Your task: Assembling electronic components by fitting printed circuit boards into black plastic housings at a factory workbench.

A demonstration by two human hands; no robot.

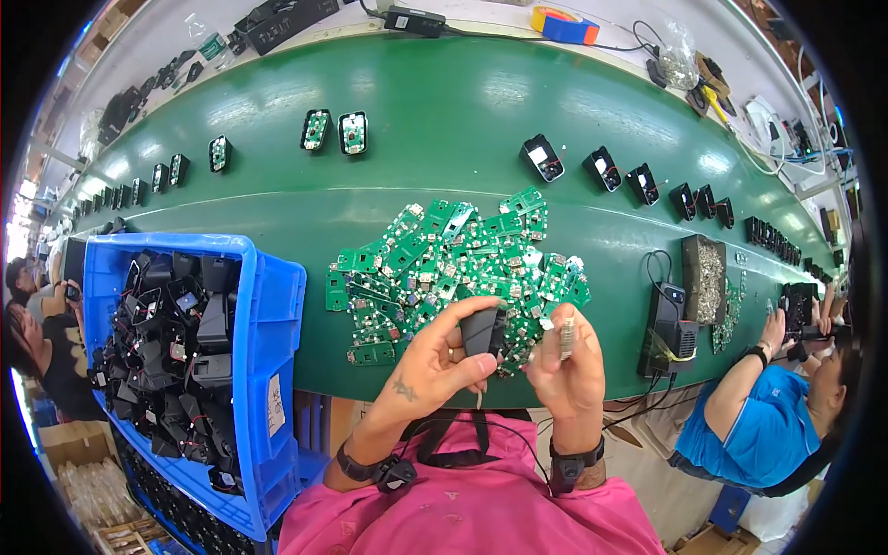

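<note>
My left hand (427, 368) is closed around a black plastic casing (479, 335), held tilted over the near edge of the green table. Beside it, my right hand (575, 377) pinches a small pale, silvery part (567, 339), seen edge-on; it looks like a small circuit board, but its face does not show. The two held things are apart. Just beyond both hands lies a loose heap of green circuit boards (435, 254) with metal connectors.
At my left stands a blue crate (277, 351) full of black casings (171, 342). Casings with boards (353, 134) line the far left of the table (444, 111); open casings (542, 157) line the far right. A black power unit (668, 319) sits right. A co-worker (768, 425) works there.
</note>
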